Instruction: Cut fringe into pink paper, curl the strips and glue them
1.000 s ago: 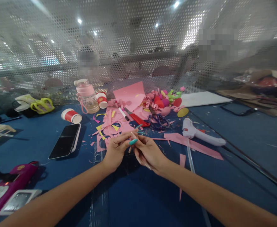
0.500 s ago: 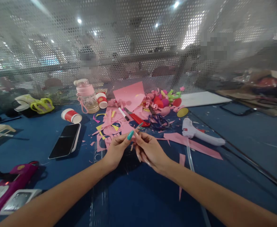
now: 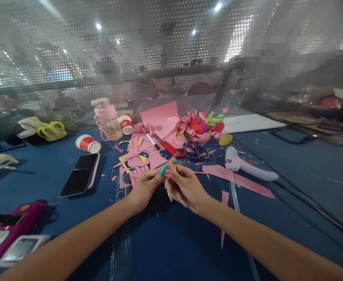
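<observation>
My left hand point(image 3: 143, 186) and my right hand point(image 3: 185, 186) meet over the blue table point(image 3: 171, 242), fingertips pinched together on a small pink paper piece point(image 3: 166, 172) between them. The piece is mostly hidden by my fingers and long teal nails. Just beyond my hands lies a heap of pink and yellow paper scraps point(image 3: 139, 158). A long pink paper strip point(image 3: 238, 178) lies to the right of my right hand.
A white glue gun point(image 3: 247, 166) lies right of centre. Scissors point(image 3: 195, 150), a red cutter point(image 3: 170, 147) and a marker point(image 3: 153, 141) sit behind the scraps. A phone point(image 3: 80, 174), red cups point(image 3: 88, 143), a pink bottle point(image 3: 107, 119) and a magenta toy car point(image 3: 10, 232) are on the left. A perforated screen point(image 3: 171, 58) closes the back.
My hands have stayed in place while the fingers worked the small pink piece; my left thumb has risen slightly and my right fingers have curled further down.
</observation>
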Tool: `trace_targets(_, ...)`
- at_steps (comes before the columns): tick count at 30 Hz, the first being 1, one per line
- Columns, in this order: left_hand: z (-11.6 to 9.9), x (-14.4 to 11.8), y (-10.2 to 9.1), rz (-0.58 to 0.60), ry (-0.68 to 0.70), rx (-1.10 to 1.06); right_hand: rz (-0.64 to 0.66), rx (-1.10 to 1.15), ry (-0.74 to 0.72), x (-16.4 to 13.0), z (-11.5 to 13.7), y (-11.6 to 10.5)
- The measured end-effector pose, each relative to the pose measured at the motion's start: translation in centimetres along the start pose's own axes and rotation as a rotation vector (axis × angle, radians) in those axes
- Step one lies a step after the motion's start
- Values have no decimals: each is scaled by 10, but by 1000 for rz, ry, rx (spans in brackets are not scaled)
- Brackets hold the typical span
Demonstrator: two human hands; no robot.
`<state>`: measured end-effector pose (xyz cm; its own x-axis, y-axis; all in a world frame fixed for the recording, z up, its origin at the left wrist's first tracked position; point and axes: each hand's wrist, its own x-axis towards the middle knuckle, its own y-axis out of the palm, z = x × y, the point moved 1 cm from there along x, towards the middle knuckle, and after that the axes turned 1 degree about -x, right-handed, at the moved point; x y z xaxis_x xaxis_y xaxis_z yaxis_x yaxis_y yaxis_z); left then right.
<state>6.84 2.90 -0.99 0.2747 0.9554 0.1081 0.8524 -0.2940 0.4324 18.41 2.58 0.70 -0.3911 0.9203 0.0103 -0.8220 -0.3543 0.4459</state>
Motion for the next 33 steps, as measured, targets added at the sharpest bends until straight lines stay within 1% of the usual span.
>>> trace_targets(7, -2, -2, 3, 63, -6, 41, 7, -45, -35, 2, -3, -4)
trace_targets(12, -2, -3, 2, 124, 12, 166, -64, -160, -71, 2, -3, -6)
trace_targets(15, -3, -3, 2, 143, 31, 200, -65, -224, -81, 1, -1, -4)
trace_targets(20, -1, -3, 0, 154, -34, 82, -37, -230, -67, 0, 0, 0)
trace_targets(26, -2, -1, 1, 140, 4, 17, -40, -220, 20, 0, -4, -2)
trace_targets(29, -4, -1, 4, 134, -9, -12, -40, -201, 19, 0, -7, -2)
trace_targets(33, -5, -1, 6, 112, -67, -65, -44, -191, 2, 0, -8, -2)
